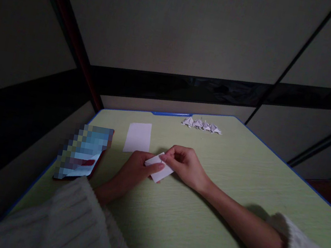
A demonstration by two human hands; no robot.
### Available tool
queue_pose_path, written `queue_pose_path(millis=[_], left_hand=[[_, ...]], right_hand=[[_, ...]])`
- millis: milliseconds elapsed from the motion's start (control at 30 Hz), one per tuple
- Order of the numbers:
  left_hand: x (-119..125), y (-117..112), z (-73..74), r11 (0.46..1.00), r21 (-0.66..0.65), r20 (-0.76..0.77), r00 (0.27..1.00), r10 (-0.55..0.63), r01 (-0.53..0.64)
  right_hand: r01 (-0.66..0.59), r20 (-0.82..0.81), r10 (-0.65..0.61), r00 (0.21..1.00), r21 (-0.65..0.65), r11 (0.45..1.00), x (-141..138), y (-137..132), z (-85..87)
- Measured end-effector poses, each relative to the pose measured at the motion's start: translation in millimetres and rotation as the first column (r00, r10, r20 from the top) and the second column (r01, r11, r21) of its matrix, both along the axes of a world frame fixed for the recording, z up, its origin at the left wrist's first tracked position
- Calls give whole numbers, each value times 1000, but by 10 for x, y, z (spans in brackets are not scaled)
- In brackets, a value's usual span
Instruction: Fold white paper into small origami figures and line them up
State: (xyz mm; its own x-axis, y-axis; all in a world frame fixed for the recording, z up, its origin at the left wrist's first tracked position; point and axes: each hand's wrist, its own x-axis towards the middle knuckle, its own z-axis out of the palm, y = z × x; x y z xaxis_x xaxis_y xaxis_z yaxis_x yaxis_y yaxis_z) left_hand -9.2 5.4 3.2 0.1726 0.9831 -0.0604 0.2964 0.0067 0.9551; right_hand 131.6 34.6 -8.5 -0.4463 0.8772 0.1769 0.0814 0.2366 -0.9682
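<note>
Between my two hands is a small folded piece of white paper (pixel 157 174), held tilted above the table. My left hand (pixel 138 168) is closed on its left side, the thumb lying flat over the middle of the paper. My right hand (pixel 188 166) pinches the upper right edge between thumb and fingers. Some of the fingers are hidden behind the paper. Just beyond my left hand lies a flat white sheet of paper (pixel 138 137). Several folded white paper pieces (pixel 202 125) stand in a row near the table's far edge.
A phone (pixel 86 155) with a lit, blurred screen and a dark red edge lies at the left of the table. The light green table (pixel 225 164) has a blue rim. Behind it rise pale panels (pixel 182 28) crossed by a dark band (pixel 172 86).
</note>
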Motion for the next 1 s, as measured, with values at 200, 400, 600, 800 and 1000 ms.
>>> queue_pose_path(millis=[200, 400, 600, 800, 1000], left_hand=[[-26, 5, -31, 1000, 22, 5, 1000, 11, -11], [-19, -2, -19, 1000, 15, 27, 1000, 12, -13], [2, -1, 0, 999, -10, 52, 998, 33, -33], [9, 4, 8, 998, -22, 85, 995, 55, -53], [-5, 0, 3, 998, -3, 78, 995, 55, -55]], right_hand=[[-88, -74, 80, 994, -117, 989, 37, 45, 32], [9, -54, -16, 998, -141, 990, 16, 28, 19], [84, -54, -93, 994, -148, 985, -24, 11, -4], [154, -41, -162, 986, -149, 977, -63, -6, -6], [116, -47, -122, 991, -109, 987, -70, 2, -5]])
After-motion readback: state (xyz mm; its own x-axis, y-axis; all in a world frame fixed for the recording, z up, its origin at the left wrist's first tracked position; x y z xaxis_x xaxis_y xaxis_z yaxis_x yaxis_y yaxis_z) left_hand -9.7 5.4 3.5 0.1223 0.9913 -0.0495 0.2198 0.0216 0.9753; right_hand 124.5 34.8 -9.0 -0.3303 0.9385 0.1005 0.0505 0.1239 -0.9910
